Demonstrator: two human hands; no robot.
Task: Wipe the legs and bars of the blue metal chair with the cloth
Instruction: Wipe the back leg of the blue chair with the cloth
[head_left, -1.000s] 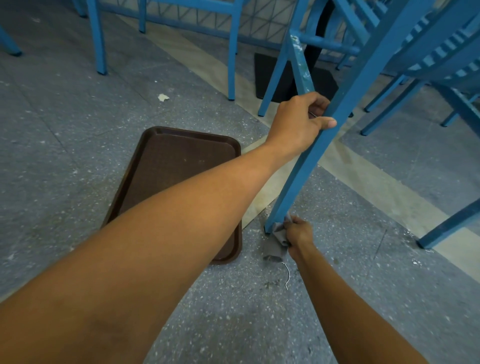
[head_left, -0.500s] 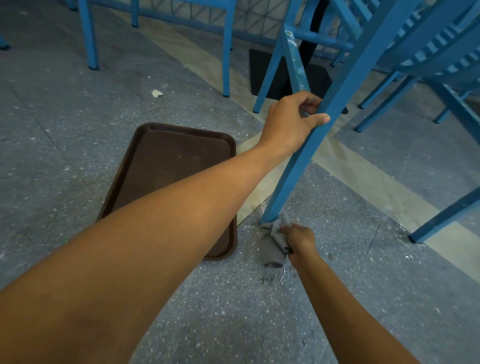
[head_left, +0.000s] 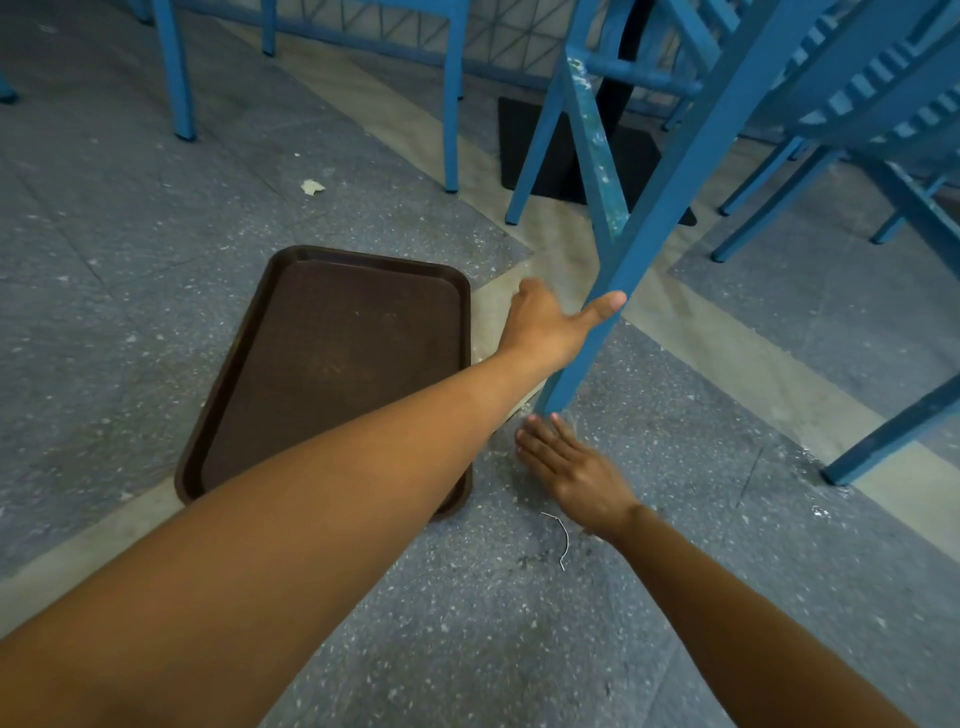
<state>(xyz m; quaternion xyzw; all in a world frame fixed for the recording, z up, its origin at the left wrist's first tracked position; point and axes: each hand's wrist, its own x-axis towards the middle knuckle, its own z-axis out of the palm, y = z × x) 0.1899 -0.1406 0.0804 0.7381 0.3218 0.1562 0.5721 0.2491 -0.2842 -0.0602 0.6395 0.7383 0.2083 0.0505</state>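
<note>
The blue metal chair leg slants down from the upper right to its foot on the floor at mid-frame. My left hand holds the leg low down, with the thumb laid across its front. My right hand lies flat on the floor just below the foot of the leg. Its fingers are spread and the fingertips touch the leg's base. The cloth does not show in this view; I cannot tell whether it lies under my right palm.
A brown plastic tray lies on the speckled grey floor, left of the leg and partly under my left forearm. Other blue chair legs and a black table base stand behind. A bent wire scrap lies near my right wrist.
My left hand slid down the leg from the middle to near the bottom. My right hand went from clutching the grey cloth at the foot to lying flat, and the cloth dropped out of sight.
</note>
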